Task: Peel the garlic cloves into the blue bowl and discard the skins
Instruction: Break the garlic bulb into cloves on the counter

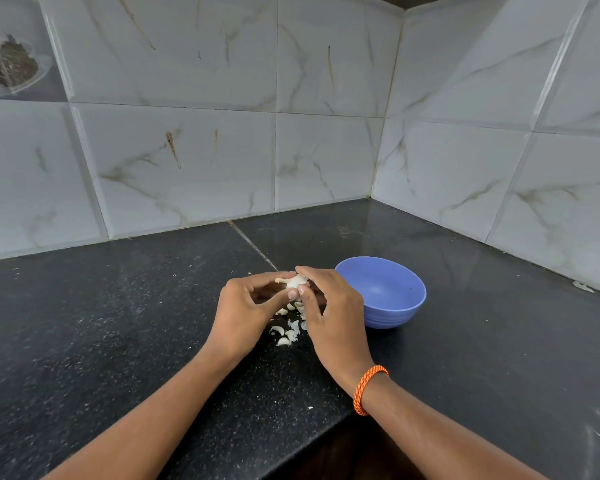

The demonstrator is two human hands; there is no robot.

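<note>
A white garlic piece (294, 281) with papery skin is held above the black counter, in the middle of the view. My left hand (246, 306) grips it from the left with curled fingers. My right hand (329, 306) pinches it from the right, thumb and fingertips on the skin. Under my hands lie several loose garlic cloves and skin scraps (286, 332) on the counter. The blue bowl (395, 306) stands just right of my right hand; the part of its inside that I can see holds nothing.
The black stone counter (118, 323) runs into a corner of grey marble-look wall tiles (326, 150). Its front edge steps back at the lower middle, near my forearms. Small white crumbs dot the counter. An orange cord bracelet (368, 389) sits on my right wrist.
</note>
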